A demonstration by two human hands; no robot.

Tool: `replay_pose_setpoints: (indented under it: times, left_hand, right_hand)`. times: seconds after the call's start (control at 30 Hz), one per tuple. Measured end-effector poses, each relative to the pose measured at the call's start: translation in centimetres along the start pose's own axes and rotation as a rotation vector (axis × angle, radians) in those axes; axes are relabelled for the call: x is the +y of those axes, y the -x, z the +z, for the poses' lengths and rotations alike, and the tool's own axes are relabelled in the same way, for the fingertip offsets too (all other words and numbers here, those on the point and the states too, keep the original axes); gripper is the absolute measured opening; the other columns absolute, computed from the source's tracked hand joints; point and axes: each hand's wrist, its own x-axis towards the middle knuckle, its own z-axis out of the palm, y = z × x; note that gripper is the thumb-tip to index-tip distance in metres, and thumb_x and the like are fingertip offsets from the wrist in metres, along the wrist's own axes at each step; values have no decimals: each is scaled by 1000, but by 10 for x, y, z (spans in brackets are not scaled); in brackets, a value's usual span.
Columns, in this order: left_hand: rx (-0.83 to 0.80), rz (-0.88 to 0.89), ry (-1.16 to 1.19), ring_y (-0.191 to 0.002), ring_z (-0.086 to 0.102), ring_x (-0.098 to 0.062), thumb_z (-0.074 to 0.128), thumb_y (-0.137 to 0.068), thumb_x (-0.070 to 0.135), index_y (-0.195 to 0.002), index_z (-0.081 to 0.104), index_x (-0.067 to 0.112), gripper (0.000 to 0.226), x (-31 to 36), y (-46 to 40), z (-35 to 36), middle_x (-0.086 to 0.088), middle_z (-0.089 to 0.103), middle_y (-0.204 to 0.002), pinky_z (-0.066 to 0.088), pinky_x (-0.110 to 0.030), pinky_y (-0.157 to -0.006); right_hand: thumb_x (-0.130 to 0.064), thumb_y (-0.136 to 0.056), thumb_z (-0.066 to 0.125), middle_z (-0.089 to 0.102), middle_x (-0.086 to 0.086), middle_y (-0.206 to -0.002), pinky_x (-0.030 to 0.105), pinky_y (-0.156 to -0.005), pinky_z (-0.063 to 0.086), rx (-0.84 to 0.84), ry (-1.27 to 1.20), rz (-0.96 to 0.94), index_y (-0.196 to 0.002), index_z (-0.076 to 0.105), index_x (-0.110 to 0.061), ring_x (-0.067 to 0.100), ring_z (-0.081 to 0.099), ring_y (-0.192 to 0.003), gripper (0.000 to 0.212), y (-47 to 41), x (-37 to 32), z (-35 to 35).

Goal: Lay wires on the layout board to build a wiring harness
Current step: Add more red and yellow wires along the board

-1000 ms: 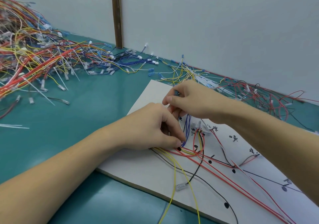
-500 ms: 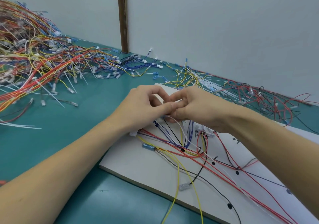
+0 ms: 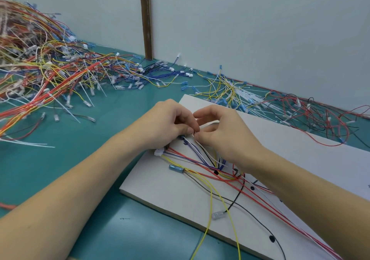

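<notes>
The white layout board (image 3: pixel 160 187) lies on the green table, with red, yellow, black, blue and white wires running across it toward the lower right. My left hand (image 3: pixel 166 125) and my right hand (image 3: pixel 222 135) meet over the board's near-left part. Both pinch the ends of a small bunch of blue and white wires (image 3: pixel 197 151) between thumb and fingers. Just below my left hand sit a white connector (image 3: pixel 159 152) and a blue terminal sleeve (image 3: pixel 176 168). A clear terminal (image 3: pixel 218 214) on a black wire rests near the board's front edge.
A large heap of mixed wires (image 3: pixel 40 73) fills the table's left and back. Yellow and white wires (image 3: pixel 230 91) and red and black wires (image 3: pixel 312 115) lie behind the board along the wall. A brown post (image 3: pixel 146 19) stands at the wall.
Both hands moved from the peg area up to the board's left part. They now pinch the wire ends together; the connector and blue sleeve under my left hand came into view.
</notes>
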Motion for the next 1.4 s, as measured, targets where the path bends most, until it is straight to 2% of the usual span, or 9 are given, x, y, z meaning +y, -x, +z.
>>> replay_pose_setpoints:
  times: [0.17, 0.27, 0.4, 0.7, 0.87, 1.0, 1.13, 1.27, 1.4]
  left_hand:
    - [27, -18, -24, -77, 67, -22, 75, -90, 14, -88, 83, 36, 23, -1, -1, 4, 0, 76, -80, 56, -34, -76]
    - [72, -13, 0, -73, 69, -10, 78, -86, 13, -87, 83, 33, 20, -3, 0, 6, 9, 77, -76, 51, -16, -67]
    - [38, -41, 101, -71, 71, -1, 83, -85, 16, -96, 81, 27, 16, -7, -1, 2, 12, 78, -76, 49, -9, -65]
    - [-24, -60, 178, -71, 65, -10, 81, -87, 16, -94, 82, 26, 12, -6, -1, -1, 3, 79, -81, 58, -46, -83]
    - [-24, -68, 189, -77, 69, -13, 81, -87, 16, -94, 83, 27, 13, -8, 0, -1, 1, 80, -84, 58, -47, -86]
    - [-27, -60, 204, -72, 67, -4, 82, -87, 16, -92, 83, 30, 15, -10, -1, 0, 5, 79, -81, 53, -27, -76]
    - [-22, -50, 151, -82, 73, -10, 75, -91, 17, -91, 82, 37, 21, -8, 0, 0, 14, 79, -86, 54, -26, -81]
    - [82, 79, 2, -74, 62, 6, 68, -90, 11, -88, 80, 37, 30, 3, 6, 8, 22, 73, -86, 39, -4, -63]
    - [-41, 346, 0, -104, 60, -12, 80, -85, 16, -89, 81, 37, 22, 18, 18, 18, 18, 70, -94, 42, -16, -84]
  right_hand:
    - [-11, -81, 75, 69, -9, -89, 23, -72, 54, 39, 200, -46, -109, 66, -28, 6, 67, -75, 34, 0, -2, 6]
    - [-12, -85, 70, 69, -10, -83, 26, -73, 53, 71, 248, -66, -111, 65, -28, 7, 64, -78, 31, 6, -4, 1]
    - [-24, -85, 66, 69, -14, -84, 34, -76, 52, -33, 533, -64, -109, 60, -36, 11, 61, -86, 27, 27, -7, -12]
    - [-25, -92, 50, 67, -1, -107, 39, -87, 53, -107, 641, 43, -121, 62, -30, 25, 62, -101, 32, 60, -25, -20]
    - [-31, -97, 53, 66, -11, -86, 36, -70, 58, -59, 618, -15, -99, 69, -30, 11, 64, -67, 17, 89, -45, -40]
    - [-27, -98, 57, 71, -11, -76, 28, -40, 46, -253, 291, 173, -103, 69, -32, 15, 53, -41, 14, 99, -53, -64]
    - [-36, -98, 54, 66, -20, -87, 13, -50, 44, -184, 319, 190, -103, 70, -45, 2, 60, -55, 18, 126, -33, -73]
    - [-43, -97, 53, 66, -27, -82, 6, -70, 43, -131, 460, 173, -107, 65, -61, -15, 56, -73, 24, 155, -11, -62]
    - [-42, -98, 53, 64, -33, -75, 6, -70, 41, -94, 512, 193, -110, 60, -68, -16, 49, -66, 30, 171, 1, -62]
